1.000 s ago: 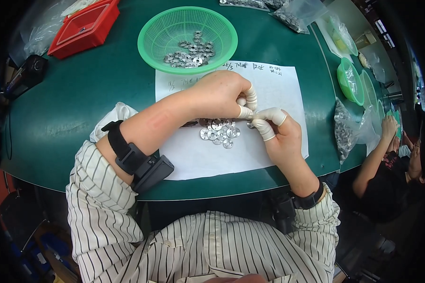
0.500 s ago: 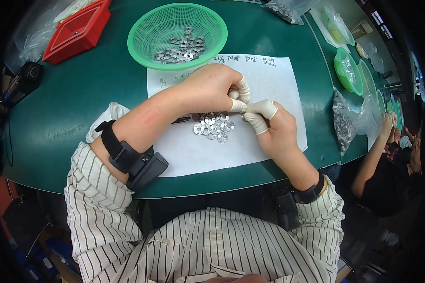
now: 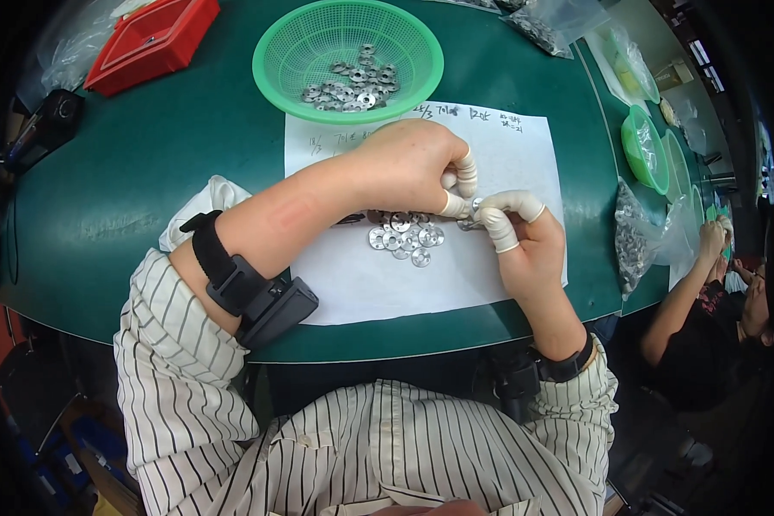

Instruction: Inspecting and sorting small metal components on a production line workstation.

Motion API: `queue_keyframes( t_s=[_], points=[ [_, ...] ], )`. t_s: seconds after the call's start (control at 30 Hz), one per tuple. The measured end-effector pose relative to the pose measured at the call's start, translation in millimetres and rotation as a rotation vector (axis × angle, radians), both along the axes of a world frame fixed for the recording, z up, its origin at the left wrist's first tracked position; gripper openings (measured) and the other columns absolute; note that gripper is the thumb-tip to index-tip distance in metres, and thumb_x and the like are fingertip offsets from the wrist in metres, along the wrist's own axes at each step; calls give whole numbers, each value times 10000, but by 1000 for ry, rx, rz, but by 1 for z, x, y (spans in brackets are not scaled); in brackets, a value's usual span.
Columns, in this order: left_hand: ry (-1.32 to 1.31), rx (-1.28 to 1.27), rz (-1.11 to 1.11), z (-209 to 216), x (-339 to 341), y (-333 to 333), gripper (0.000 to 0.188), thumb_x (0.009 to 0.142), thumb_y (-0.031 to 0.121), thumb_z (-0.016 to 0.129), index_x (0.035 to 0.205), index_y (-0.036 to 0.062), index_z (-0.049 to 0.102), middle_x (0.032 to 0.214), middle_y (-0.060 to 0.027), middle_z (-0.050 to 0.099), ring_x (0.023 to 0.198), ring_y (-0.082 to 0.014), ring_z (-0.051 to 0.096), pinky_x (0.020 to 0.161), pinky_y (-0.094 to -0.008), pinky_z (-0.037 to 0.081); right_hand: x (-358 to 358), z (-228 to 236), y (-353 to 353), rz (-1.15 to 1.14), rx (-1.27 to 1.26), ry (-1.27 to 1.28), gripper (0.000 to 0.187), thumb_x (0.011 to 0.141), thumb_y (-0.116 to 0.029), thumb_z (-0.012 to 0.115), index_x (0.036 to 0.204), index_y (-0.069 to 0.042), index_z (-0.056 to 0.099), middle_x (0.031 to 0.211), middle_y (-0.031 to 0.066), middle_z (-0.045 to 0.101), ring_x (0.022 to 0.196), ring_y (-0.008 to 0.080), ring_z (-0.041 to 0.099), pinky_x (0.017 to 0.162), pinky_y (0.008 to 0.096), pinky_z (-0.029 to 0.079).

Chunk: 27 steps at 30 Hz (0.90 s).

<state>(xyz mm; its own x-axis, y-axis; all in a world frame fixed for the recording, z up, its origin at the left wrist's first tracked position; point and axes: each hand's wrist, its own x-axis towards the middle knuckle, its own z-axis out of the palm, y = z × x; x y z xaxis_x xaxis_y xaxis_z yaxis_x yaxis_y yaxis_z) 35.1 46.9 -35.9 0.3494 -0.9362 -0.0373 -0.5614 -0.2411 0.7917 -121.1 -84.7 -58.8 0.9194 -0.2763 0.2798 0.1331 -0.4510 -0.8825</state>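
Over a white paper sheet (image 3: 353, 297), my left hand (image 3: 421, 159) and my right hand (image 3: 529, 241) meet at the fingertips. Pale finger cots cover the thumb and fingers at work. A small round metal disc (image 3: 476, 205) shows at the meeting point, pinched there by both hands. Part of it is hidden by the fingertips. Just under the right fingers another disc (image 3: 469, 225) lies on the paper. A loose pile of silvery discs with centre holes (image 3: 402, 237) lies below my left wrist, which hides its upper side.
Beyond the paper stands a green mesh basket (image 3: 271, 82) with several discs inside. A red tray (image 3: 112, 77) is at the far left, a black device (image 3: 47, 129) below it. To the right lies a bag of metal parts (image 3: 630, 241); another person's arm (image 3: 675, 301) is farther right.
The whole scene sits a little farther right as the view shifted. My fingertips have parted slightly, and the small disc between them now shows more plainly.
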Motion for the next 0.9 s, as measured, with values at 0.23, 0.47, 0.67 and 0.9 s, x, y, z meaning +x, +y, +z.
queue_keyframes(
  t_s=[0.23,0.47,0.67,0.9],
  points=[
    [7,-4,-5,0,1,-1,288,621,293,778,804,86,696,679,-21,628,652,-194,612,597,-324,473,1,-1,-1,-12,-66,32,76,848,-70,652,891,-19,617,797,73,638,714,132,638,619,237,496],
    [5,-34,-4,-3,0,0,269,624,267,778,790,76,687,666,-18,611,631,-172,584,582,-308,455,0,9,0,61,-343,-13,70,855,-16,632,910,9,596,814,62,622,744,118,602,656,230,478],
    [13,-81,5,-2,-2,1,242,624,211,784,771,55,672,615,-3,567,563,-120,521,533,-273,414,0,11,5,10,-442,-28,64,828,-25,658,860,-14,604,761,73,613,677,142,602,592,239,465],
    [15,-66,3,-2,0,1,240,629,194,788,786,51,676,620,2,558,565,-109,504,532,-257,408,5,9,3,82,-572,-156,91,793,-38,685,833,-24,604,732,83,601,622,188,591,568,265,463]
  ],
)
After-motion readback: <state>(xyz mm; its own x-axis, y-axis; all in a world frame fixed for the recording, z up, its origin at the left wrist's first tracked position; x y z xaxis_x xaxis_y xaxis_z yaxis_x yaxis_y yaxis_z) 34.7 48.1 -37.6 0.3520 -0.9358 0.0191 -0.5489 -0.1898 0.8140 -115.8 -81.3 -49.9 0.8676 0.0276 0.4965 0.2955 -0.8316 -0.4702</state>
